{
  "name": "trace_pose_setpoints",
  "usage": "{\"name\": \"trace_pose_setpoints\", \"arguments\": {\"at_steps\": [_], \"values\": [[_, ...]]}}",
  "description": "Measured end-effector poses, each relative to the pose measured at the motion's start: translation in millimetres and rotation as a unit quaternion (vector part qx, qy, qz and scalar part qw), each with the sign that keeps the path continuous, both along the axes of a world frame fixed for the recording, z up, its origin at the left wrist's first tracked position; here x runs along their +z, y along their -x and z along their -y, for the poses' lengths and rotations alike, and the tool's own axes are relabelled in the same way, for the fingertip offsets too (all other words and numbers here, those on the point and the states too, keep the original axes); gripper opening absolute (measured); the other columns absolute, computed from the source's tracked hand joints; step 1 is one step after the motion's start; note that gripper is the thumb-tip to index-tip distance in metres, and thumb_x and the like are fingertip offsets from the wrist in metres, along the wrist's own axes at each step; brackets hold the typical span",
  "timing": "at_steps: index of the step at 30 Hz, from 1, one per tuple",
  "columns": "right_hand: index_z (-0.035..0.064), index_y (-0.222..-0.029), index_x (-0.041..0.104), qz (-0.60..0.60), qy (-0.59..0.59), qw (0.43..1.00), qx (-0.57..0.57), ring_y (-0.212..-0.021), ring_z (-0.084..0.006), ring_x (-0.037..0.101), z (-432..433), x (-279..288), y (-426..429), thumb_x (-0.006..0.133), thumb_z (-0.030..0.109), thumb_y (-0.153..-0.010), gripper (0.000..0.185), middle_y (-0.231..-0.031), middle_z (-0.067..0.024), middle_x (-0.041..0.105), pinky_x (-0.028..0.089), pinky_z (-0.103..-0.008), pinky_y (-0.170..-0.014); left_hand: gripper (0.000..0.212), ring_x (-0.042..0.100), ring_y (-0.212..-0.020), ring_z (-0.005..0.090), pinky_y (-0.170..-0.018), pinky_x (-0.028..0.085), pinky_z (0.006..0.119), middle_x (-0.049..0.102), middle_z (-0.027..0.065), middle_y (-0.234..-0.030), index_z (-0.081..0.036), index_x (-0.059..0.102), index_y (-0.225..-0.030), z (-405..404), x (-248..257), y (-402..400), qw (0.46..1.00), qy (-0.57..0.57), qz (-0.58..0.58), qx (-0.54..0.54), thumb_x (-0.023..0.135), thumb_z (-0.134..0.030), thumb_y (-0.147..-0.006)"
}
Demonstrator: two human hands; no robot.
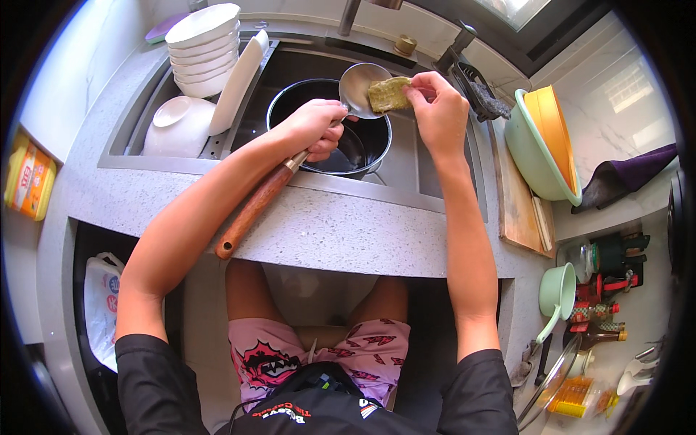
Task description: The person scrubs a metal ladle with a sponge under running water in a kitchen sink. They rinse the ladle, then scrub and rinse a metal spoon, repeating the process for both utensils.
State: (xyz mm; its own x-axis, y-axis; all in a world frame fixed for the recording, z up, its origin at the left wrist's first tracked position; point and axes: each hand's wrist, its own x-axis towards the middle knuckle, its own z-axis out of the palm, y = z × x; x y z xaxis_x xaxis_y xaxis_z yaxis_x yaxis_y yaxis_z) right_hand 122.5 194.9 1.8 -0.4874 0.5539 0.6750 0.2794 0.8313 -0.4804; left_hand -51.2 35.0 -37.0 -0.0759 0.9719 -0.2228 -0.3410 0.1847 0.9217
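Note:
My left hand [315,128] grips the metal neck of a ladle [356,81], whose brown wooden handle [255,209] slants down over the counter's front edge. The ladle's round steel bowl is held above a dark pot [353,147] in the sink. Pinched between the thumb and fingers of my right hand [441,109] is a yellowish-green scouring pad [389,94]. The pad overlaps the right side of the ladle's bowl; whether it presses on the metal is hard to tell. Part of the pot's rim is hidden behind my left hand and the ladle.
White bowls [204,54] are stacked at left, beside an upturned bowl [179,125] and a leaning white dish [239,81]. A faucet [349,19] rises behind the sink [418,163]. At right are a wooden cutting board [514,201], a green basin [535,147] and a black caddy [478,92].

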Motion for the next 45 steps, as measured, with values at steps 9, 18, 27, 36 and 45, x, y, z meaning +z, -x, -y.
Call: {"name": "trace_pose_setpoints", "arguments": {"at_steps": [9,18,27,36,45], "values": [[-0.0002,-0.099,0.067,-0.085,0.071,0.994,-0.003,-0.076,-0.0232,0.07,4,12,-1,0.075,0.014,-0.093,0.017,-0.09,-0.0141,0.074,0.055,-0.0356,-0.075,0.031,0.028,-0.035,0.0079,-0.031,0.028,0.027,0.032,-0.0047,-0.057,-0.002,0.056,-0.125,-1,2,-3,0.999,0.023,-0.007,0.026,0.037,-0.024,-0.111],[0.0033,-0.112,0.059,-0.16,0.161,0.974,-0.027,-0.072,-0.0235,0.067,-14,-10,10,0.066,0.013,-0.098,0.019,-0.083,-0.0122,0.069,0.053,-0.0381,-0.07,0.034,0.028,-0.035,0.0072,-0.031,0.029,0.027,0.032,-0.0049,-0.056,-0.001,0.056,-0.129,1,8,-14,1.0,0.002,0.017,0.004,0.037,-0.024,-0.112],[0.0038,-0.106,0.08,-0.091,0.051,0.994,-0.011,-0.103,-0.0288,0.074,-15,-26,17,0.062,0.011,-0.095,0.022,-0.113,-0.0155,0.076,0.055,-0.036,-0.092,0.031,0.03,-0.037,0.0082,-0.034,0.029,0.028,0.032,-0.0042,-0.058,0.0,0.054,-0.127,4,10,-10,0.999,-0.031,0.022,-0.022,0.038,-0.021,-0.11],[-0.0035,-0.101,0.074,0.053,0.293,0.946,0.13,-0.077,-0.0139,0.07,-19,-24,10,0.068,0.021,-0.094,0.027,-0.092,-0.0115,0.075,0.054,-0.0323,-0.07,0.027,0.03,-0.035,0.0064,-0.031,0.027,0.025,0.033,-0.0058,-0.056,-0.006,0.057,-0.123,5,13,-15,1.0,-0.003,-0.005,0.015,0.039,-0.024,-0.113],[-0.0012,-0.108,0.069,0.069,0.103,0.982,0.14,-0.087,-0.0328,0.071,-15,-13,8,0.071,0.014,-0.09,0.023,-0.094,-0.0206,0.073,0.055,-0.0391,-0.078,0.019,0.029,-0.038,0.0045,-0.032,0.026,0.024,0.031,-0.0074,-0.058,-0.011,0.052,-0.118,19,25,-22,0.996,0.024,-0.075,-0.036,0.042,-0.026,-0.113]]}}
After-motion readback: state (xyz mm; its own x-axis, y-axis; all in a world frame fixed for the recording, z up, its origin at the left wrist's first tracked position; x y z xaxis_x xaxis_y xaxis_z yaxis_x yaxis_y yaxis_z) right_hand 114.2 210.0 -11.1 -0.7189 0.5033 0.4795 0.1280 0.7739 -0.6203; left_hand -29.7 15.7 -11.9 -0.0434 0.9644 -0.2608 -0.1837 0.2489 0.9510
